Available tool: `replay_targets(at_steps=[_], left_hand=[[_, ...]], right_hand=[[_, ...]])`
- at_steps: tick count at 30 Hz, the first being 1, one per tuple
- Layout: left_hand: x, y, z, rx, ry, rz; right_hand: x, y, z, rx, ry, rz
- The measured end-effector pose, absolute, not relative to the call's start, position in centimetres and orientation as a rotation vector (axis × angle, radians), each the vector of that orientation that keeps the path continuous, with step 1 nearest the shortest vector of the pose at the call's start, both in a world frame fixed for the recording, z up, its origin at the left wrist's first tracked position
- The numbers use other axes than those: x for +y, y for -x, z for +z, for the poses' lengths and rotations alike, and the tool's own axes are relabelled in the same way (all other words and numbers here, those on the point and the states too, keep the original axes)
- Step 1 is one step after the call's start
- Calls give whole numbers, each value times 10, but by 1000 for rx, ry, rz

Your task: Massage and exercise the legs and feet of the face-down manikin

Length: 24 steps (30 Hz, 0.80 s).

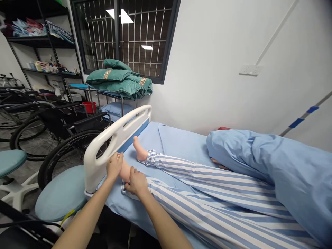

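Left hand (114, 166): grip curled closed over toe end of near bare foot (125, 171). Right hand (137, 182): grip wrapped round its ankle, beside blue-and-white striped cloth trouser leg (176, 204). Foot's near blue-sheeted bed's (178, 138) near footboard corner.

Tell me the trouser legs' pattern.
The trouser legs have blue and white stripes and checked cuffs, in the head view.

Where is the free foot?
In the head view, slightly left of centre: the free foot rests toes-up on the bed, beyond the held foot, near the footboard.
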<state>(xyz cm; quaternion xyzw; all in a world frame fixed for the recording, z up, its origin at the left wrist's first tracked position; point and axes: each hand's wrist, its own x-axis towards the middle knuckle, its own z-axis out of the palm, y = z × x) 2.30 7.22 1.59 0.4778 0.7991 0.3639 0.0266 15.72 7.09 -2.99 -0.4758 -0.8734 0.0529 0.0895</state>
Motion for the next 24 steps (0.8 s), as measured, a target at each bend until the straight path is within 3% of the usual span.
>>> replay_targets(at_steps=[8, 15, 19, 24], left_hand=[[68, -23, 2, 2314, -1462, 1379], [63, -26, -1, 2403, -1532, 1340], [62, -25, 4, 2538, -1590, 1178], [73, -22, 22, 2703, -1652, 711]], right_hand=[[72, -157, -32, -2576, 1398, 157], [73, -157, -34, -2573, 1387, 146], [72, -157, -33, -2564, 1387, 137], [73, -157, -34, -2564, 1389, 140]])
